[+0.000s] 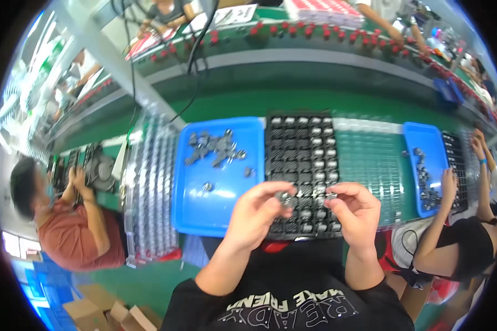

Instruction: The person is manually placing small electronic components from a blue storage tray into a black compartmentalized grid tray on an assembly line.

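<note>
My left hand [253, 214] is closed in a pinch on a small dark-and-silver part [285, 198]. Across from it, my right hand [357, 212] pinches another small silvery part [329, 195] between thumb and fingers. Both hands hover over the near half of a black compartment tray [269, 154]. Silver-topped parts show in the tray's right-hand columns and along its far row; the left columns look mostly dark. To the left of it lies a blue tray [193, 212], with a cluster of small dark parts [218, 146] toward its far side. What kind of parts these are cannot be made out.
Stacked clear plastic trays [152, 187] stand left of the blue tray, and more clear trays [370, 165] lie right of the black one. Beyond those is a second blue tray [425, 165]. Co-workers sit at both sides. A metal post [102, 52] and hanging cables rise ahead.
</note>
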Demonstrator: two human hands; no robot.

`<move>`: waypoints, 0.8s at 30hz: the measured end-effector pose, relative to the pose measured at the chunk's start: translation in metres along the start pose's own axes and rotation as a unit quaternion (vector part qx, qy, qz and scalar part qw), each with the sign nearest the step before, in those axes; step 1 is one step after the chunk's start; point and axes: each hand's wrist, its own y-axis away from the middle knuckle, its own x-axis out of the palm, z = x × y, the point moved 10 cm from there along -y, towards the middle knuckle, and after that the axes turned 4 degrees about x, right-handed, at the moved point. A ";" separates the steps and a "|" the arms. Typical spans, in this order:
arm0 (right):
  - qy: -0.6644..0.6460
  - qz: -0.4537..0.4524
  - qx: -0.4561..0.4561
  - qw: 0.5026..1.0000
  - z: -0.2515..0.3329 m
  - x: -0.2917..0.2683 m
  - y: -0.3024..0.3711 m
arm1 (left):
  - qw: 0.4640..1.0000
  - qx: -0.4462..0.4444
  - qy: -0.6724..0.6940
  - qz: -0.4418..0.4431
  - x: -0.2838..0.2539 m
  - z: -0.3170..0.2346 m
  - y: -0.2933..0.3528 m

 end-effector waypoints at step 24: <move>0.321 0.143 -0.325 0.878 0.054 0.102 0.017 | 0.999 0.001 -0.041 -0.007 -0.006 -0.015 0.017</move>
